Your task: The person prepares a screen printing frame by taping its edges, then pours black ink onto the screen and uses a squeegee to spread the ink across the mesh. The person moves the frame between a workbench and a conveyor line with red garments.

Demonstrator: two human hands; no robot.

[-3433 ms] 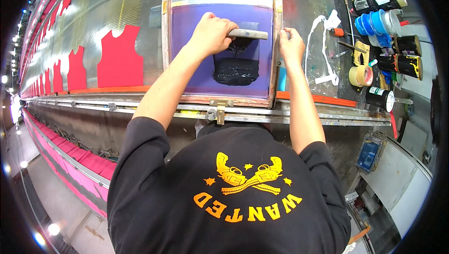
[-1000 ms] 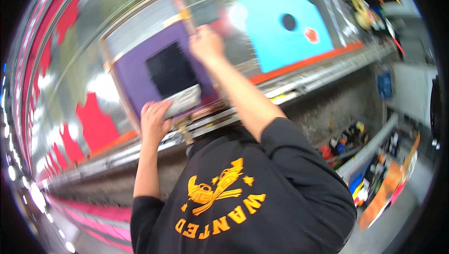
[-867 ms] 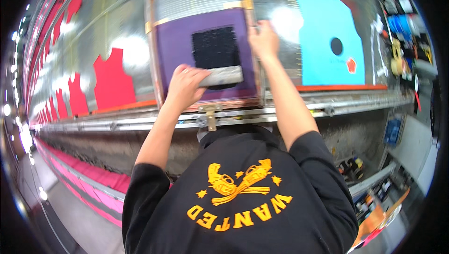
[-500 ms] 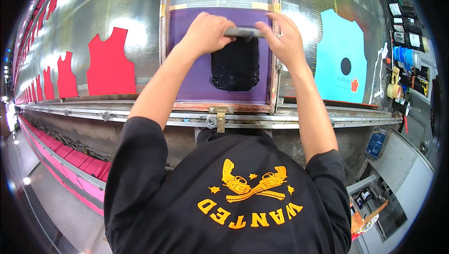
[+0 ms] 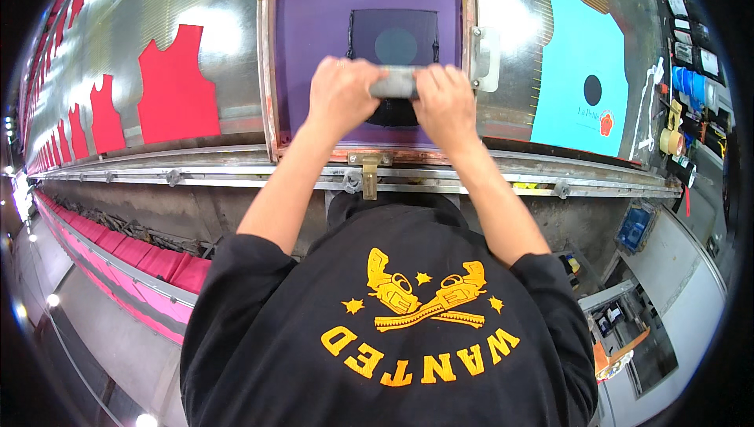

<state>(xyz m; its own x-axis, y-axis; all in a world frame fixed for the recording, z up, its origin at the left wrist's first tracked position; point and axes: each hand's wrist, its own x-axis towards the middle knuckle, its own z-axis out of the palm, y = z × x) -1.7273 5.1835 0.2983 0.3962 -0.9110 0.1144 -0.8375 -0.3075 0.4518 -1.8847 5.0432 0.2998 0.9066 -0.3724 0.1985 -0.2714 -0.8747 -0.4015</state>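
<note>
Both hands grip a grey-handled squeegee [image 5: 395, 82] over a purple screen mesh [image 5: 314, 42] in a worn frame [image 5: 470, 105]. My left hand [image 5: 343, 93] is closed round its left end. My right hand [image 5: 445, 105] is closed round its right end. Beyond the squeegee lies a thin dark square of swept ink [image 5: 365, 34], with a greenish-grey circle [image 5: 395, 47] showing in it. Thicker black ink [image 5: 393, 117] shows on the near side, partly hidden by my hands. The squeegee's blade is mostly hidden.
Several red garment pieces [image 5: 179, 97] lie along the shiny table at left. At right lies a light blue piece [image 5: 577, 73] with a black circle and red motif. Ink containers [image 5: 685, 89] and tape rolls [image 5: 671, 141] line the far right. A metal rail [image 5: 259, 181] edges the table.
Both hands have drawn the squeegee toward me across the screen. My right hand's fingers, previously apart, now wrap its end. The circle in the mesh has come into view.
</note>
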